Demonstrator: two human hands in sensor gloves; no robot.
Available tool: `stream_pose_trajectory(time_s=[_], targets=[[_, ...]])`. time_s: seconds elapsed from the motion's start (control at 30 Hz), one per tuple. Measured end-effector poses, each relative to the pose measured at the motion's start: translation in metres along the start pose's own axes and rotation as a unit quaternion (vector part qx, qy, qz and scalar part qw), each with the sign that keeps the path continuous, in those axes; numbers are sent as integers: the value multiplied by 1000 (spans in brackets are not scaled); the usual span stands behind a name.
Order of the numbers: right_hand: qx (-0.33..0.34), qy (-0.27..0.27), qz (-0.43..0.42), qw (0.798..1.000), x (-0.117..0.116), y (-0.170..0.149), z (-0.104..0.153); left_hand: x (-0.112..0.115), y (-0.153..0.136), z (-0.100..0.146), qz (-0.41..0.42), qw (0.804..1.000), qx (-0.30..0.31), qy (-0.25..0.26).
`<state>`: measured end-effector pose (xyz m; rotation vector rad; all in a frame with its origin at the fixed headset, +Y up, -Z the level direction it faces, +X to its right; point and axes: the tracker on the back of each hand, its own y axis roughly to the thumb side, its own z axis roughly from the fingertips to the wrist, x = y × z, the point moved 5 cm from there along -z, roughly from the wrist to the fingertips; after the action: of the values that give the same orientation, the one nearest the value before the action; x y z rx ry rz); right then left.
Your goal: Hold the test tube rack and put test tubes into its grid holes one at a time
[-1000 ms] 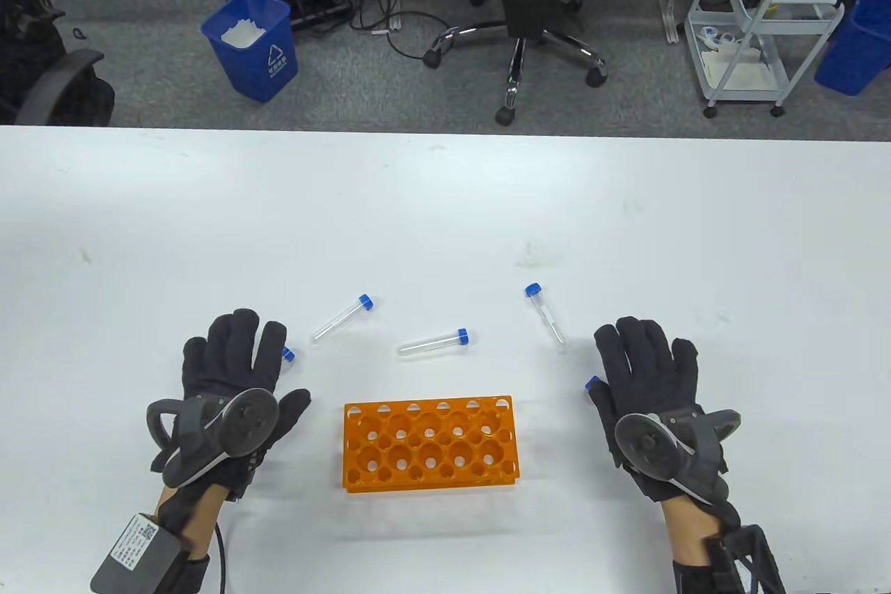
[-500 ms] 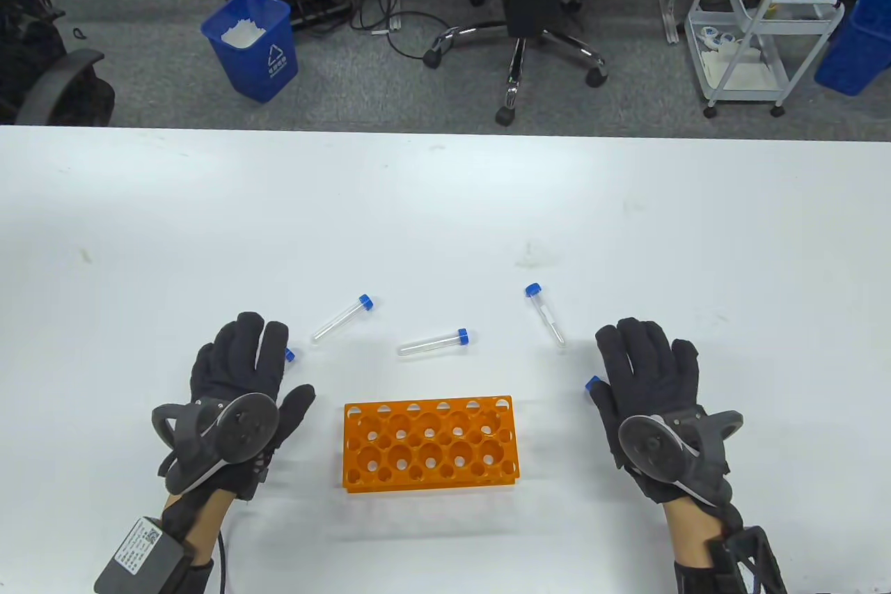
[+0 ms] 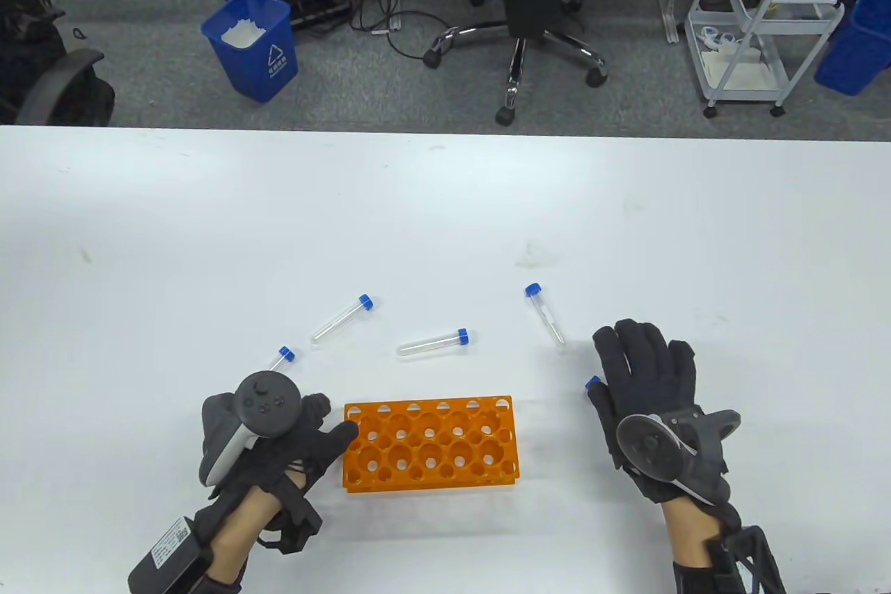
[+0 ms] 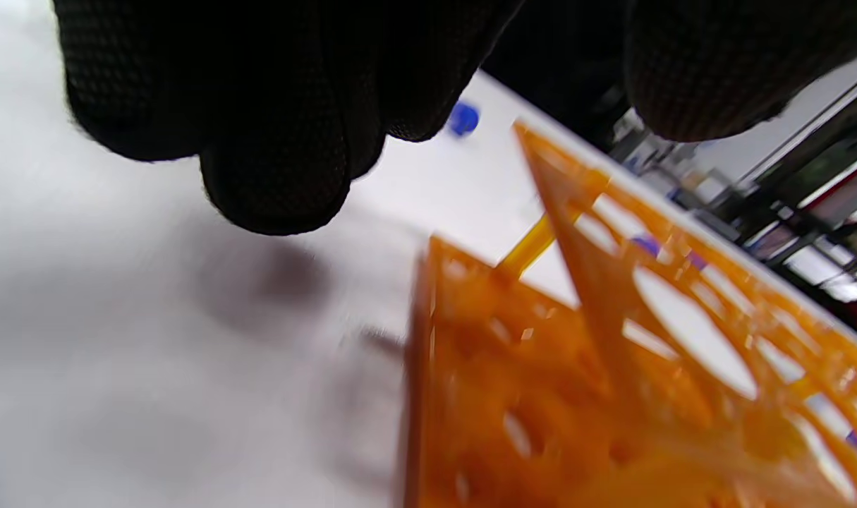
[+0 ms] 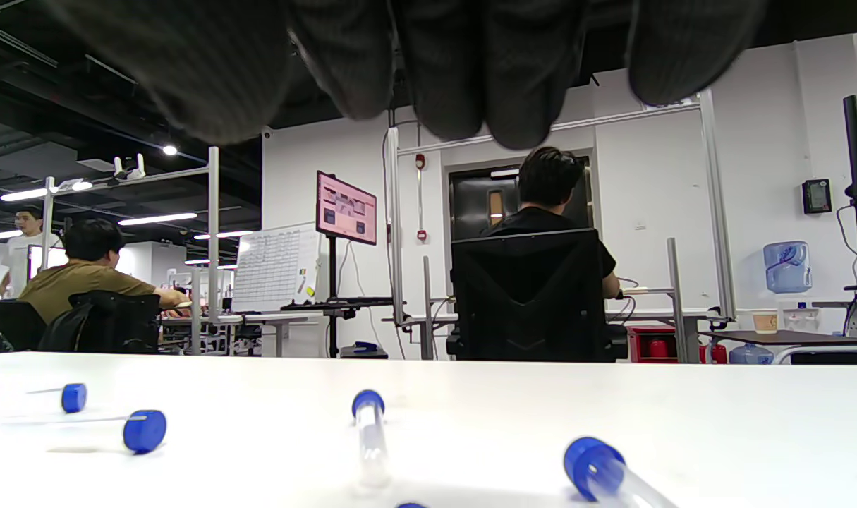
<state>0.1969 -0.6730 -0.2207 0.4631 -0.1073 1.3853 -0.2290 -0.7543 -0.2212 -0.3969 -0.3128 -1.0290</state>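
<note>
We find little readable text. The blue bin (image 3: 250, 44) on the floor beyond the tabletop's far edge carries a white recycling-arrows symbol with a line of white characters beneath, too small to read. The box (image 3: 163, 552) strapped to the left forearm, at the tabletop's near edge, bears a white label with a QR-type code and fine print we cannot read. We read no other markings.

A tube (image 3: 592, 383) lies mostly hidden under the right hand (image 3: 651, 385) — only its blue cap shows.
</note>
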Motion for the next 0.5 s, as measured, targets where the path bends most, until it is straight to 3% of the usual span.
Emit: stream_pose_trajectory(time_s=[0.2,0.5], targets=[[1,3,-1,1000,-1,1,0,14,5,-5,17,1000,0,-13],[1,6,-4,1000,-2,2,-1,21,-1,-11,135,991,-8,-21]])
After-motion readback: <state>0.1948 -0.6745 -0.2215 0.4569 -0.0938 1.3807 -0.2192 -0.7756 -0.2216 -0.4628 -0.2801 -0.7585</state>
